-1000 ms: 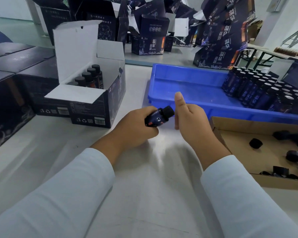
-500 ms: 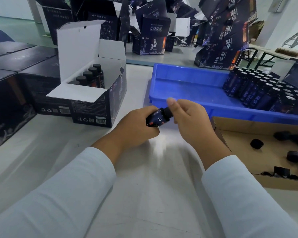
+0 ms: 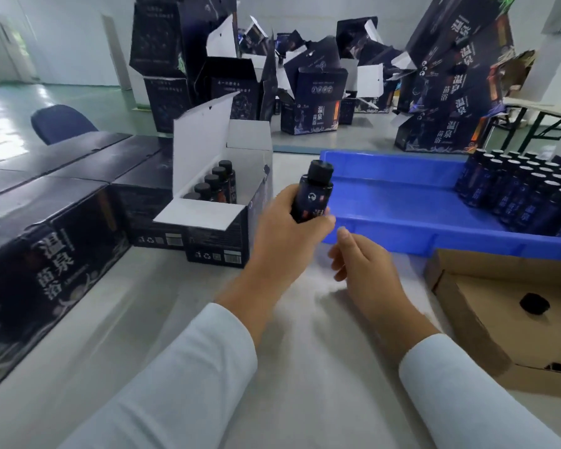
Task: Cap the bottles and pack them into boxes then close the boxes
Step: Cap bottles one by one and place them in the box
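Head view shows a capped dark bottle [image 3: 311, 192] held nearly upright in the air above the table's middle, its black cap on top and its lower half wrapped by the curled fingers of the left hand [image 3: 289, 228]. Just below and to the right of it, the right hand [image 3: 363, 270] hovers apart from the bottle, its fingers loosely bent and holding nothing. Left of the bottle stands the open box [image 3: 214, 234], lid flap up and white inside, with a row of capped bottles [image 3: 216, 183] standing along its back wall. Behind the raised bottle, toward the table's far edge, sits the blue tray [image 3: 402, 196], and a crowd of upright bottles [image 3: 525, 192] fills its right end. A brown cardboard tray [image 3: 467, 303] lies at the table's right edge, nearer than the blue one, with a loose black cap [image 3: 534, 303] on its floor. Closed dark boxes [image 3: 46, 241] line the table's left edge. Further empty cartons [image 3: 311, 105] are heaped on the floor beyond the table's far edge.
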